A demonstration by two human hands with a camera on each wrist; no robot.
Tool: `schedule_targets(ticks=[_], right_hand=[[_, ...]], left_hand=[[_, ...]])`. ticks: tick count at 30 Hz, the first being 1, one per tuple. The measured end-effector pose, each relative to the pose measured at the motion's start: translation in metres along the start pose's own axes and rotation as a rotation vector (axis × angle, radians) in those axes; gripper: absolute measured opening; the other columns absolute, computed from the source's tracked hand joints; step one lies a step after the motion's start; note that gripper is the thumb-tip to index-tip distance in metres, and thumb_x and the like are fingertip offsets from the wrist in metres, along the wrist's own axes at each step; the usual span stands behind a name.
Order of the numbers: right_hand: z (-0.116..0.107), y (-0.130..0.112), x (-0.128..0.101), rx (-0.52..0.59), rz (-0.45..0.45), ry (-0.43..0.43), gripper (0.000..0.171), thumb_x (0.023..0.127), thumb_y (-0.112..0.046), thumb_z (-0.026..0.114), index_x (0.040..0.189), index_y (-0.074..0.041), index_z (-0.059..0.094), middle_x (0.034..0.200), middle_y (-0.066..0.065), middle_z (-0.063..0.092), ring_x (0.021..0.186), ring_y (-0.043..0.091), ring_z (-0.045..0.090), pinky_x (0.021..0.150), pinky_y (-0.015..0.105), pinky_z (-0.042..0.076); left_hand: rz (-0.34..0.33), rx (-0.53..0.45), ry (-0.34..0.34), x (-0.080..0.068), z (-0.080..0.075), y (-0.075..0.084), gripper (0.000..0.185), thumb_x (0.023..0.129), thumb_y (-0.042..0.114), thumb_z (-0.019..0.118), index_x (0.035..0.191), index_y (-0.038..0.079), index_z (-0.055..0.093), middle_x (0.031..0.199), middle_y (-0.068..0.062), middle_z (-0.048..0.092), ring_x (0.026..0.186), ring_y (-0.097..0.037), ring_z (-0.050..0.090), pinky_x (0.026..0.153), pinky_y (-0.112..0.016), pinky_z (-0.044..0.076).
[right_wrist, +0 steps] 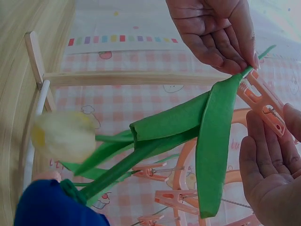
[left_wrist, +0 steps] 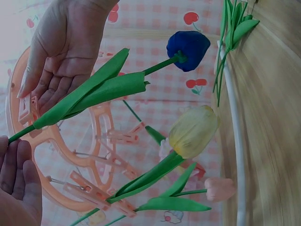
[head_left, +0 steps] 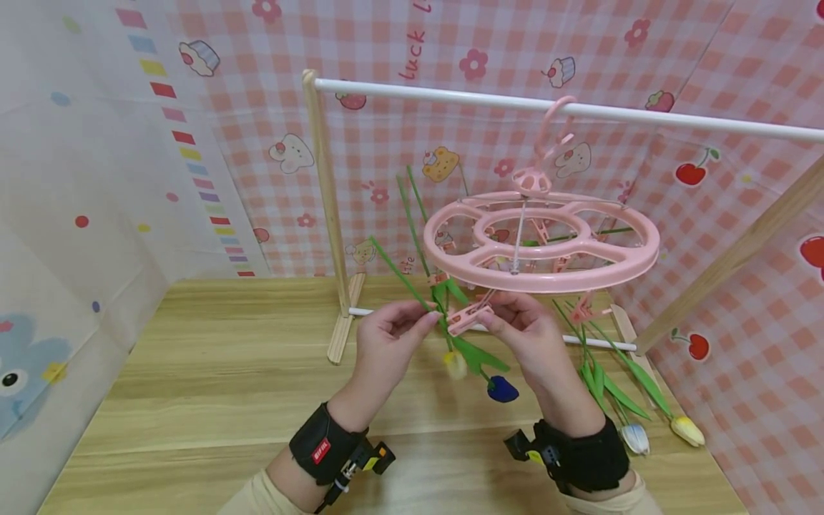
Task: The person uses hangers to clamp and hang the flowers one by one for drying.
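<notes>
1. Wooden rack (head_left: 325, 214) with a white bar spans the upper half of the head view; the pink round clip hanger (head_left: 541, 243) hangs from the bar at centre right.
2. Done so far, by my reading: several artificial tulips hang head-down from the hanger's clips, among them a yellow tulip (head_left: 455, 363) at centre and two at lower right.
3. In hand: the blue tulip (head_left: 503, 389), head down just below centre, its stem running up to a pink clip (head_left: 470, 318).
4. Right hand (head_left: 534, 340) pinches that clip; whether it has gripped the stem is unclear.
5. Left hand (head_left: 386, 343) pinches the stem tip beside the clip.
6. Left: seating this stem; no loose tulips are visible on the table (head_left: 212, 386).
</notes>
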State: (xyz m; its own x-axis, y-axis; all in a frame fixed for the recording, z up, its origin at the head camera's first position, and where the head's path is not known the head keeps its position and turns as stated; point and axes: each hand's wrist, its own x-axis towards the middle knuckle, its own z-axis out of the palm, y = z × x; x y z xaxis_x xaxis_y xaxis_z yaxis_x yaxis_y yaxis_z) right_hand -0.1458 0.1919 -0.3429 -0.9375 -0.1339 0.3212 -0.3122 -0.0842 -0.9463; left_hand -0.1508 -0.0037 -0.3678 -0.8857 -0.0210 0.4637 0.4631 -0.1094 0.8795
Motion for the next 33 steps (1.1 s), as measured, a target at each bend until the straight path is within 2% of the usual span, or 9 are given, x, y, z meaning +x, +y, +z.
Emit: schedule_targets(ticks=[8, 24, 33], right_hand=[[0.0010, 0.0004, 0.0003, 0.021, 0.017, -0.014, 0.019, 0.089, 0.000, 0.061, 0.093, -0.018, 0.064, 0.094, -0.008, 0.068, 0.087, 0.007, 0.067, 0.078, 0.024, 0.057], [0.0025, 0.0008, 0.0009, 0.028, 0.035, 0.002, 0.019, 0.089, 0.000, 0.062, 0.095, -0.018, 0.065, 0.092, -0.008, 0.068, 0.085, 0.006, 0.066, 0.078, 0.025, 0.057], [0.0016, 0.0001, 0.0002, -0.019, 0.098, -0.032, 0.016, 0.090, -0.005, 0.062, 0.102, -0.016, 0.062, 0.096, -0.008, 0.067, 0.088, 0.006, 0.065, 0.080, 0.025, 0.056]], left_hand=[[-0.022, -0.007, -0.013, 0.0031, 0.0014, 0.0044, 0.020, 0.082, 0.009, 0.073, 0.093, -0.007, 0.069, 0.090, -0.020, 0.071, 0.076, -0.007, 0.067, 0.069, -0.024, 0.058], [0.005, -0.009, -0.016, 0.0052, 0.0024, 0.0035, 0.019, 0.082, 0.008, 0.073, 0.094, -0.005, 0.069, 0.090, -0.022, 0.071, 0.076, -0.007, 0.067, 0.068, -0.025, 0.058], [-0.002, -0.008, -0.011, 0.0045, 0.0025, 0.0023, 0.020, 0.081, 0.007, 0.073, 0.094, -0.008, 0.068, 0.090, -0.021, 0.070, 0.076, -0.007, 0.067, 0.070, -0.026, 0.059]])
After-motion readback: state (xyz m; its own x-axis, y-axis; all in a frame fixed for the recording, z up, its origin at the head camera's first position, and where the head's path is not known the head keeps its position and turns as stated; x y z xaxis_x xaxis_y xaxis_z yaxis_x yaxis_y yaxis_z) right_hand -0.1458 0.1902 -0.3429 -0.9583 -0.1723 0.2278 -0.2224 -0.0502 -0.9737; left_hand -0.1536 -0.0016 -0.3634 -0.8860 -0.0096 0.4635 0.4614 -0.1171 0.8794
